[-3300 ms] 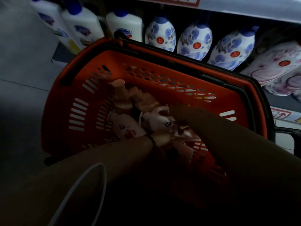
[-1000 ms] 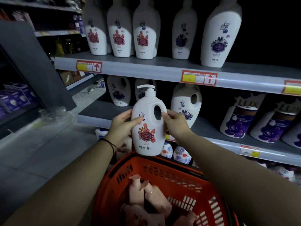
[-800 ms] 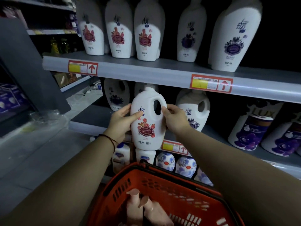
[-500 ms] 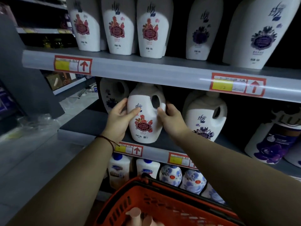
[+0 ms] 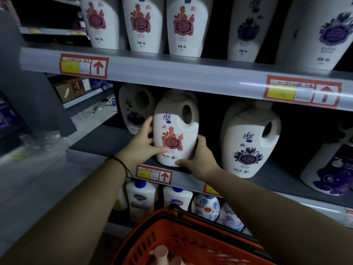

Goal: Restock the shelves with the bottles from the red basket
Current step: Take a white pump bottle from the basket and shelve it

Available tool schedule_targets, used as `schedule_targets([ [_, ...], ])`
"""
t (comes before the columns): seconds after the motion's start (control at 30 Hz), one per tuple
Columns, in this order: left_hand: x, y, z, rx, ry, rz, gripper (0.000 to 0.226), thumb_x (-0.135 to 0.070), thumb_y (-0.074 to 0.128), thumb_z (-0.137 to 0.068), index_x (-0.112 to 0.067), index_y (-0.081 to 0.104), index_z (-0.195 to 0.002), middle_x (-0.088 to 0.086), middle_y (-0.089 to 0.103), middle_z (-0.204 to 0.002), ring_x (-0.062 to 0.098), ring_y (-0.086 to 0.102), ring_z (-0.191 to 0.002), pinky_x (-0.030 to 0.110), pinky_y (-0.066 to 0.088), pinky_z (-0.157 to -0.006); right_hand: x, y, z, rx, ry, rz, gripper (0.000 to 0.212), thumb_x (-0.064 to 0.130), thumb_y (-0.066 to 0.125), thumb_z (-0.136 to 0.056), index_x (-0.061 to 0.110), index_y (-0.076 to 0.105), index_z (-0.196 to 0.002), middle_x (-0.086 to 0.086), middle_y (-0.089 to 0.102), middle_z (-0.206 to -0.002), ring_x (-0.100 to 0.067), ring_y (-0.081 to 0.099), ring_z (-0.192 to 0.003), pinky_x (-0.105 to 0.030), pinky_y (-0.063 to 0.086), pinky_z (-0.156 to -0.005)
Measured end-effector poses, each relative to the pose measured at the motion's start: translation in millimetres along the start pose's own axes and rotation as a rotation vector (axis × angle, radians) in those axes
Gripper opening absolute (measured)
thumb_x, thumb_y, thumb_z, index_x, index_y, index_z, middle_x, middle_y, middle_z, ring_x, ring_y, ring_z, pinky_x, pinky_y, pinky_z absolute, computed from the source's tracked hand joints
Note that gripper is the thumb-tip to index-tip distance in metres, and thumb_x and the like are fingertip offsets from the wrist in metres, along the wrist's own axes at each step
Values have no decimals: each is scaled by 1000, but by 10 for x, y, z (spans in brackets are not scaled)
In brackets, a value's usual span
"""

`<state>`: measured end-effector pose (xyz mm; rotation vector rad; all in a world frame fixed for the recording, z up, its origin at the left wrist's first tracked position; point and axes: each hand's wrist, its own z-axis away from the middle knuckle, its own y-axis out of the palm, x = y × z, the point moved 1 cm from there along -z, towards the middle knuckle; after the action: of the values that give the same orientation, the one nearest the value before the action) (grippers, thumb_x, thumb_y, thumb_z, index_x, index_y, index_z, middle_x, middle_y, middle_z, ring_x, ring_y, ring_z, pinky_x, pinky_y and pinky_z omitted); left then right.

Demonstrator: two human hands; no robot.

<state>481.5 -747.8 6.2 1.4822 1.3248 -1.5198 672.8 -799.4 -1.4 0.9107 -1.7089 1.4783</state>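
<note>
A white jug-shaped bottle with a red flower label [image 5: 174, 131] stands upright on the middle shelf [image 5: 91, 148], near its front edge. My left hand [image 5: 142, 144] presses its left side and my right hand [image 5: 198, 159] cups its lower right corner. Its pump top is hidden in shadow under the upper shelf. The red basket [image 5: 183, 238] sits at the bottom centre, with the top of one pump bottle [image 5: 159, 254] showing inside.
Matching white bottles with purple labels stand behind left [image 5: 135, 109] and right [image 5: 250, 142] on the same shelf. Tall white bottles line the upper shelf [image 5: 172, 73]. Blue-capped bottles [image 5: 140, 199] and blue-flowered ones fill the shelf below. Grey floor lies to the left.
Both hands lifted the red-label bottle out of the basket, carried it up and forward, and set it onto the middle shelf. The hands have slid lower on its sides.
</note>
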Motion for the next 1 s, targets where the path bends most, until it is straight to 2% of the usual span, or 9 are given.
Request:
schedule_targets([
  [0.13, 36, 65, 64, -57, -45, -98, 91, -2, 78, -71, -24, 27, -144, -11, 50, -129, 13, 56, -116, 37, 49, -98, -24, 82, 31, -41, 18, 27, 82, 13, 81, -72, 15, 27, -132, -6, 59, -120, -23, 57, -112, -26, 44, -83],
  [0.23, 127, 130, 63, -73, -27, -94, 81, 1, 76, -73, -27, 33, -136, -23, 53, -114, -3, 57, -103, 21, 53, -90, -41, 112, 17, -54, 22, 71, 71, 8, 75, -76, 15, 26, -126, -7, 59, -113, -24, 59, -106, -27, 44, -78],
  [0.33, 183, 173, 38, -100, -42, -54, 78, 3, 74, -75, -24, 35, -136, -19, 54, -116, -9, 55, -97, 7, 51, -76, -45, 134, 11, -43, 39, 104, 68, 6, 71, -80, 15, 24, -129, -12, 59, -119, -25, 58, -107, -30, 45, -81],
  [0.43, 166, 236, 27, -152, -75, -82, 78, 0, 73, -75, -20, 33, -139, -3, 53, -134, 9, 55, -117, 31, 49, -99, 9, 141, -16, -39, 106, 139, 65, 6, 66, -84, 10, 23, -133, -17, 59, -122, -29, 58, -109, -34, 47, -84],
  [0.5, 130, 301, 63, -195, -92, -194, 82, -3, 71, -79, -18, 26, -146, 4, 48, -142, 20, 47, -130, 42, 40, -109, 64, 147, 31, -34, 140, 151, 75, 10, 68, -84, 7, 19, -141, -18, 53, -131, -31, 54, -117, -39, 47, -95],
  [0.57, 103, 358, 192, -271, -125, -393, 83, -9, 63, -86, -14, 13, -151, 9, 33, -152, 26, 35, -139, 40, 32, -113, 100, 134, 149, -56, 123, 152, 85, 16, 70, -84, 6, 15, -147, -17, 40, -143, -32, 42, -130, -40, 38, -108],
  [0.7, 94, 494, 846, -318, -65, -829, 70, -19, 51, -92, -16, 14, -151, 4, 16, -159, 26, 21, -144, 40, 29, -114, 43, -36, 564, -152, -23, 328, 69, 17, 64, -87, 3, 28, -144, -19, 33, -145, -35, 33, -132, -37, 29, -110],
  [0.87, 228, 802, 1780, -208, 102, -1257, 39, -31, 54, -82, -21, 58, -120, 0, 58, -122, 24, 52, -115, 37, 44, -93, -326, -113, 1272, -5, -239, 719, 46, 13, 63, -81, 0, 53, -124, -24, 51, -120, -41, 47, -109, -44, 40, -92],
  [1.0, 572, 1112, 2271, 139, -191, -1198, 30, -36, 49, -88, -21, 61, -112, 4, 61, -115, 27, 56, -111, 35, 48, -87, -725, 5, 1870, 349, -110, 898, 51, 27, 58, -85, 10, 45, -132, -15, 43, -133, -35, 39, -121, -42, 41, -97],
])
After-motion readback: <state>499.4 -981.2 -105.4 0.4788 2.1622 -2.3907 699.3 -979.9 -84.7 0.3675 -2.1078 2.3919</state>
